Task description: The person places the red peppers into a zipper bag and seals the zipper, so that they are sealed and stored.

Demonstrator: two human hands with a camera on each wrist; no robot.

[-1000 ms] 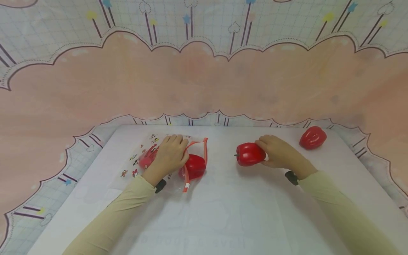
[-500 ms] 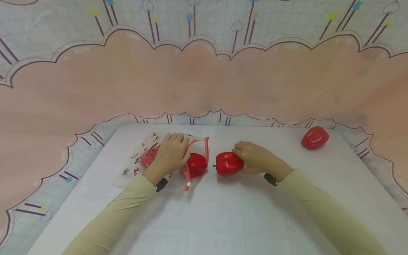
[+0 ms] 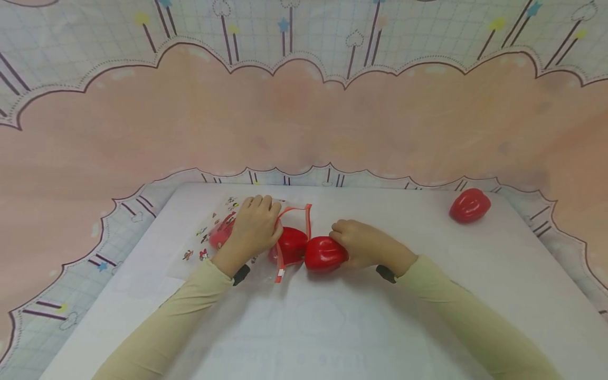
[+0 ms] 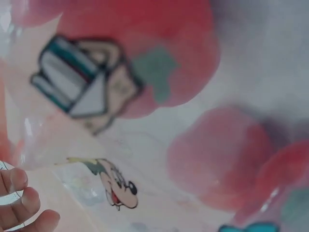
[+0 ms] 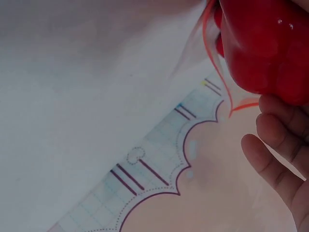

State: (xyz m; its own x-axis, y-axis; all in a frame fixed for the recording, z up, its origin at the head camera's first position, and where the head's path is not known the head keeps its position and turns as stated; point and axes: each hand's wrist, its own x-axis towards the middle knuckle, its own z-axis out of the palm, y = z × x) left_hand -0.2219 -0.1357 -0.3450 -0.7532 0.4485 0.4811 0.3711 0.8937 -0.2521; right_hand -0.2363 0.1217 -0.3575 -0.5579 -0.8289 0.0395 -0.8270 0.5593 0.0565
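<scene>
My left hand (image 3: 255,224) grips the upper edge of a clear plastic bag (image 3: 187,269) with an orange rim and printed cartoon figures. The bag's mouth gapes toward the right. One glossy red bell pepper (image 3: 293,245) sits just inside that mouth. Farther in, more red shapes show through the film, and the left wrist view reveals a pepper (image 4: 193,63) with a green stem and another rounded red one (image 4: 217,159). With my right hand (image 3: 364,244) I hold a red bell pepper (image 3: 325,255) by its blunt end, right at the orange rim (image 5: 206,34).
Another red bell pepper (image 3: 470,206) lies alone at the back right of the white table (image 3: 304,327). A patterned cloth (image 3: 304,126) in peach and pale blue rises behind the table and borders its sides.
My right hand has carried its bell pepper leftward and slightly nearer to me, up to the bag's mouth. The left hand stays on the bag, and the pepper at the back right lies still.
</scene>
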